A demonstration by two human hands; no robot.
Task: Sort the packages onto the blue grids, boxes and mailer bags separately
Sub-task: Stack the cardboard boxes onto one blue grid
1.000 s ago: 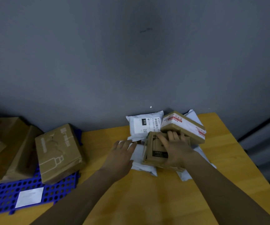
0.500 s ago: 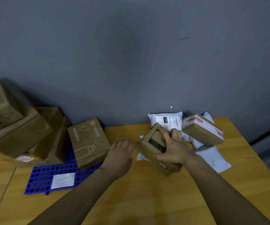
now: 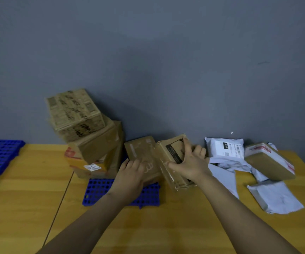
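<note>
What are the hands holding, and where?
The right hand grips the black-labelled box, thumb and fingers spanning its upper face; the left hand rests on a neighbouring box.

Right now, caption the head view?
Right hand holds a black-labelled box by the blue grid; left hand rests on a printed box there.

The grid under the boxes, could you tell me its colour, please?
Blue grid, best seen from the head view.

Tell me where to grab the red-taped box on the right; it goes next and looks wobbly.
Probably grip the red-taped box across its narrow width from above, thumb on the near brown face, fingers over the far taped edge. It lies tilted on mailer bags, leaving those long sides exposed.
</note>
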